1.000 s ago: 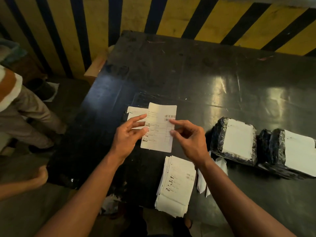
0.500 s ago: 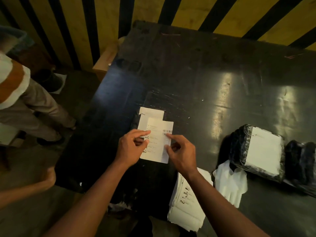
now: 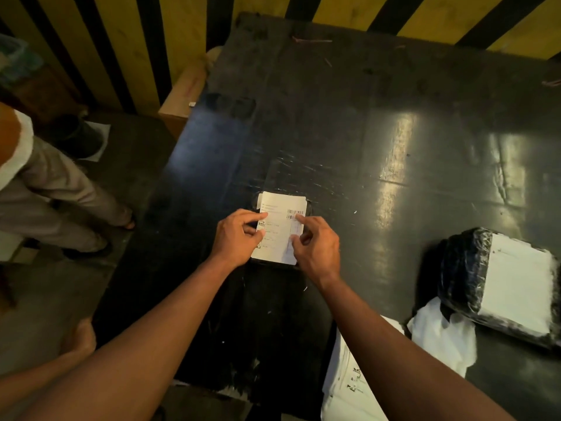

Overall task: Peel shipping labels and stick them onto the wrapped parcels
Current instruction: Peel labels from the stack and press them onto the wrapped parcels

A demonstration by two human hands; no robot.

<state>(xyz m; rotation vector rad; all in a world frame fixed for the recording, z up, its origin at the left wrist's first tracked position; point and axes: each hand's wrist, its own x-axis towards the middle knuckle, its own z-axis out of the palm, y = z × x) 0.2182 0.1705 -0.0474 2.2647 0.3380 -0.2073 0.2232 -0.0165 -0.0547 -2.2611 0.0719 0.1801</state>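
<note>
- The shipping label [image 3: 280,235] lies over a dark wrapped parcel [image 3: 308,208] in the middle of the tabletop [image 3: 394,86]. Its right strip looks lifted, and pressing it down that way could crease it or trap air.
- The left hand [image 3: 238,237] and right hand [image 3: 317,249] each have a narrow grip, pinching the label's side edges. An uneven release could set it crooked.
- The parcel nearly matches the black tabletop, so overhang is easy to miss.
- The labelled parcel [image 3: 516,278] and label stack [image 3: 349,387] sit well apart and seem unlikely to interfere.

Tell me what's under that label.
A second white sheet peeks out at its top-left corner, seemingly over a dark parcel. The label, left hand and right hand hide the rest.
</note>
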